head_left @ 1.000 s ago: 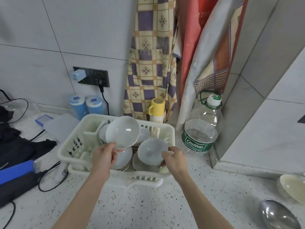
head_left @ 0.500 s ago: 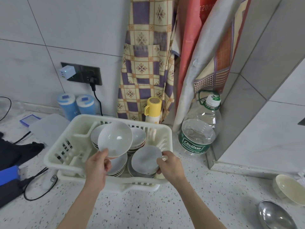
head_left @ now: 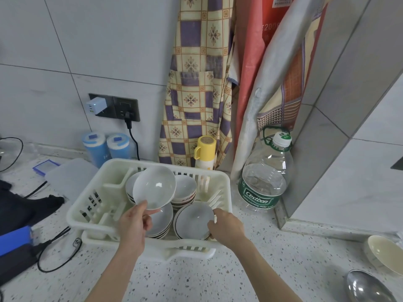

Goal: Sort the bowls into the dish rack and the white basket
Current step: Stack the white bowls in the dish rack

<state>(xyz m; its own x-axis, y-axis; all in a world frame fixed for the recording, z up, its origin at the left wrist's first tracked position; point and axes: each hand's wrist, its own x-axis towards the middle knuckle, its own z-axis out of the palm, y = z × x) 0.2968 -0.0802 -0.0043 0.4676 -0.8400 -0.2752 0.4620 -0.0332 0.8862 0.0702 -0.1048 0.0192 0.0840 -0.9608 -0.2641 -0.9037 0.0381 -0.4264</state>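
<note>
Fingers of left hand (head_left: 133,223) pinch a raised bowl (head_left: 154,187); right hand (head_left: 226,225) grips a stacked bowl (head_left: 193,221).

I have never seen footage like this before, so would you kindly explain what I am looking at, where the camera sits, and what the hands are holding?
There is no robot here: a person wears a wide-angle camera on the head, looking down at their own bare hands. On the speckled counter stands a white dish rack with stacks of bowls inside. The left hand pinches the rim of a raised white bowl. The right hand grips a second white bowl sitting low on a stack. Beside the rack are a large water bottle and a yellow flask.
</note>
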